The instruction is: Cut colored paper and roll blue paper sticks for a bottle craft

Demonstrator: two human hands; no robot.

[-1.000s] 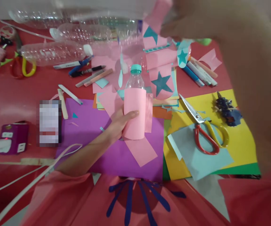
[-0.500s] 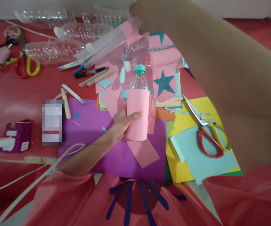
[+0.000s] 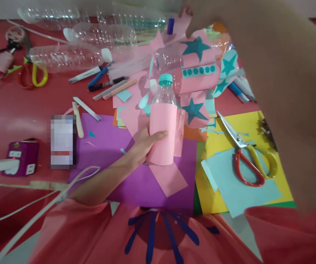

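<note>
My left hand (image 3: 147, 145) is wrapped round a clear plastic bottle (image 3: 164, 96) with a teal cap, standing upright. Pink paper (image 3: 163, 124) covers the bottle's body, and my thumb presses on it. At the top, my right hand (image 3: 195, 18) reaches over the craft pieces, its fingers closed on a pink paper piece (image 3: 184, 24). Part of that piece is blurred, and a dark blue cap shows beside it. Below this hand lies another bottle wrapped in pink paper (image 3: 199, 85) with a dotted teal strip, among teal stars (image 3: 193, 110).
Red-and-yellow-handled scissors (image 3: 239, 141) lie on light blue paper (image 3: 251, 190) over yellow paper. Purple paper (image 3: 97, 157) is under the held bottle. Clear bottles (image 3: 64, 58), pens (image 3: 105, 84), a phone (image 3: 62, 142) and a purple power socket (image 3: 20, 157) lie to the left.
My right hand has moved right and slightly up, uncovering the decorated bottle and more stars. My left hand keeps its hold on the pink-wrapped bottle.
</note>
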